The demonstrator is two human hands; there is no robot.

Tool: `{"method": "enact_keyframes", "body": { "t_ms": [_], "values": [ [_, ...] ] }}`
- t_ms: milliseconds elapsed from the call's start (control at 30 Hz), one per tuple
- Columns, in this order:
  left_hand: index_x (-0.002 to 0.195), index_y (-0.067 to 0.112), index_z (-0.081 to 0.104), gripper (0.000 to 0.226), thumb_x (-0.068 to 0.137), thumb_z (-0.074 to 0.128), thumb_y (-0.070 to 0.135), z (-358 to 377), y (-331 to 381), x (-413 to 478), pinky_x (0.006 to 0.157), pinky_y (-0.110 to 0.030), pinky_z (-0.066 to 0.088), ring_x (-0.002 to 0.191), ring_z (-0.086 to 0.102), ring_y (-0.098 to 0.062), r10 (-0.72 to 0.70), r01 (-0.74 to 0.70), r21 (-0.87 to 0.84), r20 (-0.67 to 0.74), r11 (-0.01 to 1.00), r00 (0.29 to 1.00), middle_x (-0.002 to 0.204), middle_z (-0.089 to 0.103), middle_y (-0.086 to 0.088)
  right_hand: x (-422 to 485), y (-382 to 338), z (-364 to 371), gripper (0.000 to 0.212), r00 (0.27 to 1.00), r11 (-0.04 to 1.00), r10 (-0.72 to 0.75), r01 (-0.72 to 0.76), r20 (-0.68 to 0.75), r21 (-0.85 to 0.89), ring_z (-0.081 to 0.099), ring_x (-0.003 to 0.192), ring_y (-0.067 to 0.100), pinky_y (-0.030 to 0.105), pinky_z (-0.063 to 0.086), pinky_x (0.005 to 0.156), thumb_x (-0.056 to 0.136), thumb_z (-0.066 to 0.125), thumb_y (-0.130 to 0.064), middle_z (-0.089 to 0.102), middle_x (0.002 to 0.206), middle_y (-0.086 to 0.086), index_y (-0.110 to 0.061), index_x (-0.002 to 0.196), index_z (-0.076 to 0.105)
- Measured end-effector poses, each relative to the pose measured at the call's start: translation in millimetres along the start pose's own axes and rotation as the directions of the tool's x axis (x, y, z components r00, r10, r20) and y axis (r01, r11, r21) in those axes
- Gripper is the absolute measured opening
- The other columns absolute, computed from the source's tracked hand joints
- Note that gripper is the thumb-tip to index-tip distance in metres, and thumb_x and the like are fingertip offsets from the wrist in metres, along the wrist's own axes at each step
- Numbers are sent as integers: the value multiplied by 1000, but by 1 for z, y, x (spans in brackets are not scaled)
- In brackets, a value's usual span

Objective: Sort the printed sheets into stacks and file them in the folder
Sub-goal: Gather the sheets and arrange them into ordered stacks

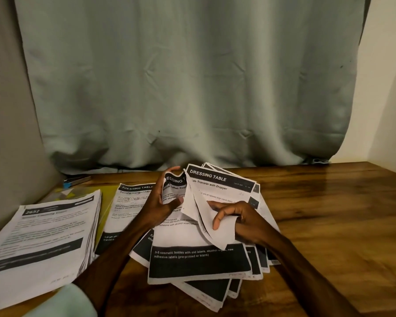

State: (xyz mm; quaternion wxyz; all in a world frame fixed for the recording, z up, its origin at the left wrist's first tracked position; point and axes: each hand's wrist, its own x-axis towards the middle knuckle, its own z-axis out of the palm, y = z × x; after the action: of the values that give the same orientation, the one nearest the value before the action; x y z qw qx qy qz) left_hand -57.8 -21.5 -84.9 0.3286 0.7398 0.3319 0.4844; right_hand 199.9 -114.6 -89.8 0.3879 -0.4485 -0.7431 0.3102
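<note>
A loose pile of printed sheets (199, 261) with black header bars lies fanned out in the middle of the wooden table. My left hand (162, 202) grips the curled top edge of the uppermost sheet (173, 179). My right hand (236, 218) pinches a bent sheet headed "Dressing Table" (217, 179), folding its lower corner over the pile. A thick neat stack of sheets (41, 239) rests at the left. One more sheet (128, 202) lies between the stack and the pile, on top of a yellow folder (105, 202).
The wooden table (329, 213) stretches bare to the right. A pale green curtain (192, 88) hangs behind it. A small blue and silver object (76, 180) lies at the table's back left. A light green sleeve (62, 300) shows at the bottom left.
</note>
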Motion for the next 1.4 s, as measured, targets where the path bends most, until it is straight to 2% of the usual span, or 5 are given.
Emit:
{"method": "enact_keyframes", "body": {
  "t_ms": [200,367,533,1033,1400],
  "values": [
    [136,42,42,71,87,78,6,1,-4,-1,91,-17,54,111,61,8,-104,106,67,-31,992,994,120,64,20,0,-6,1,34,1000,999,26,-26,-9,-26,44,137,-5,9,26,109,82,69,9,58,144,-12,-22,86,83],
    [133,35,41,60,90,75,10,3,-1,-1,73,-13,49,105,60,-3,-208,210,84,-27,974,978,115,60,15,3,3,3,41,1000,991,-6,5,-10,-132,41,141,-1,28,24,121,81,74,3,56,146,-15,-38,83,81],
    [128,22,52,43,92,75,24,4,1,-2,80,-15,43,107,56,-6,-250,252,132,-33,959,968,129,58,4,0,1,3,33,999,970,-50,47,-7,-239,37,140,-6,6,17,111,78,75,2,50,146,-22,-30,85,81],
    [125,28,48,52,85,82,22,3,2,1,75,-22,52,99,62,-8,-272,276,64,-62,959,960,110,61,8,3,11,2,28,985,954,-170,166,3,-248,38,144,0,29,20,124,75,77,0,51,151,-14,-24,88,81],
    [98,32,58,30,84,83,23,3,5,1,70,-21,49,92,65,-8,-305,309,49,-70,950,950,98,66,12,2,7,-1,26,977,949,-215,209,0,-238,41,142,0,19,24,120,75,82,-2,55,147,-13,-21,93,81]
  ]
}}
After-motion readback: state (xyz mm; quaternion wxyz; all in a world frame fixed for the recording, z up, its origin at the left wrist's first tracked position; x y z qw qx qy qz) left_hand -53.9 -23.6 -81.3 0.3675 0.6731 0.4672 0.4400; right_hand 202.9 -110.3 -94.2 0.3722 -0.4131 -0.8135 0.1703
